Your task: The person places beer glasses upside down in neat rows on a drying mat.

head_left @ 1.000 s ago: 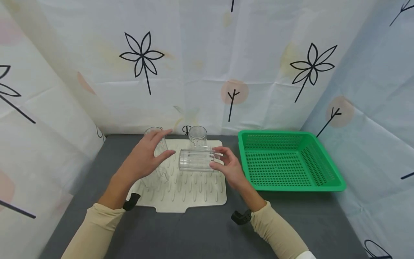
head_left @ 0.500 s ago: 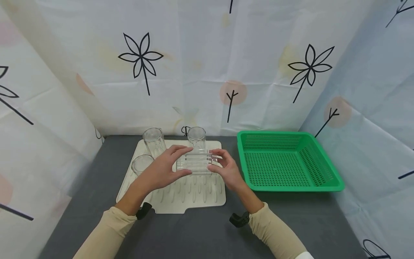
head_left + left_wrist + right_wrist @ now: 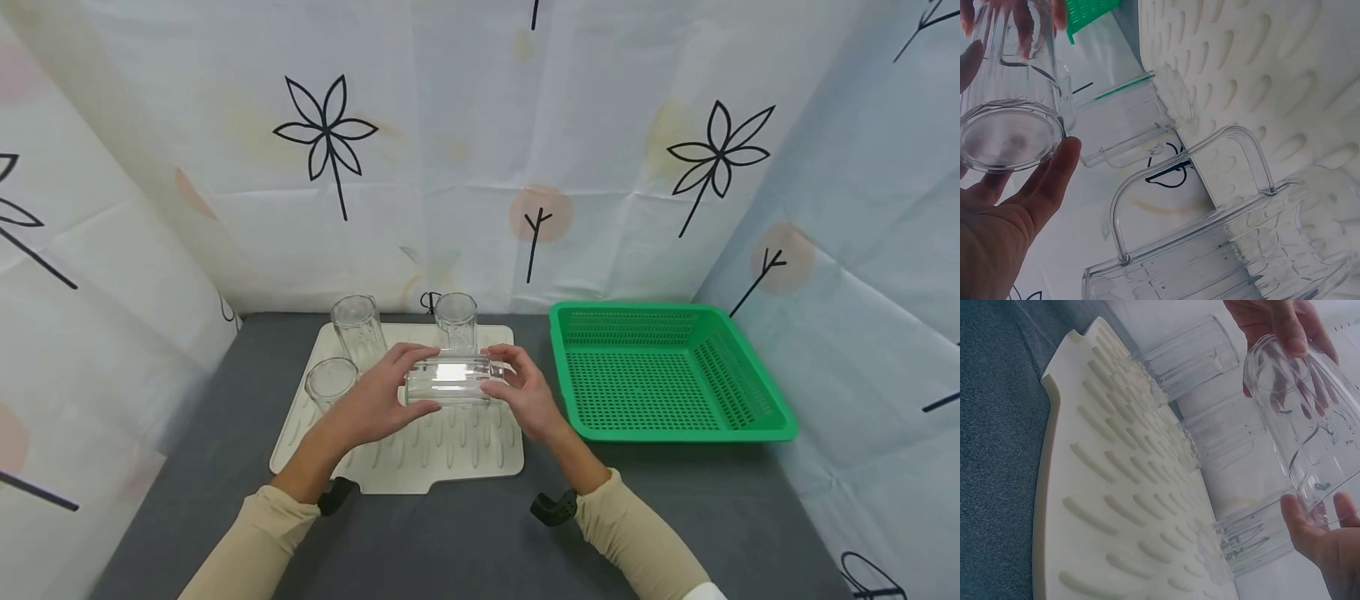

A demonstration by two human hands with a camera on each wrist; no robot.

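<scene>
A clear glass mug [image 3: 450, 382] lies on its side in the air above the cream drying mat [image 3: 450, 454]. My left hand [image 3: 382, 398] holds it at the base end, thumb below and fingers above. At the other end my right hand [image 3: 528, 396] grips it between thumb and fingers. In the left wrist view the mug's round base [image 3: 1010, 140] sits against my left fingers. Behind the held mug, a second glass mug [image 3: 456, 317] stands on the mat. Left of my hands are two more, a back mug [image 3: 358, 329] and a front mug [image 3: 330, 379].
A green perforated plastic basket [image 3: 675, 437] stands to the right of the mat. The dark grey table [image 3: 450, 542] extends in front. Patterned fabric walls [image 3: 465, 150] enclose the back and sides. A handle [image 3: 1191, 150] sticks out from a nearby mug in the left wrist view.
My left hand has moved right from beside the left mugs and has taken hold of the mug's base end. The mug has shifted slightly left, with my right hand still on it.
</scene>
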